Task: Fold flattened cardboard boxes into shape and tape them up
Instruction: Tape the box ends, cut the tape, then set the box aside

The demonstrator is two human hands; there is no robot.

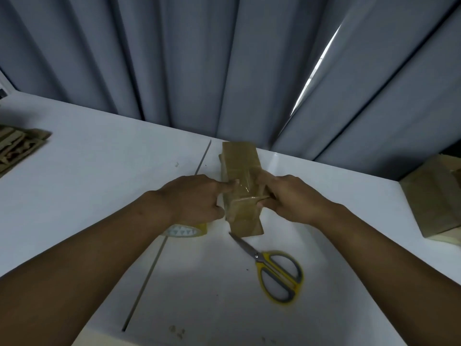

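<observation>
A small brown cardboard box [240,168], folded into shape and shiny with clear tape, sits on the white table [99,151] between my hands. My left hand [192,196] grips its left side, the index finger lying straight across the taped top. On the right, my right hand [291,198] holds the box, thumb and fingers curled round its edge over a tape strip. A roll of tape [185,230] lies under my left wrist, mostly hidden.
Yellow-handled scissors [274,268] lie shut just in front of the box. A stack of flattened cardboard [17,146] sits at the far left, finished boxes [434,198] at the right edge. Grey curtains [224,58] hang behind the table.
</observation>
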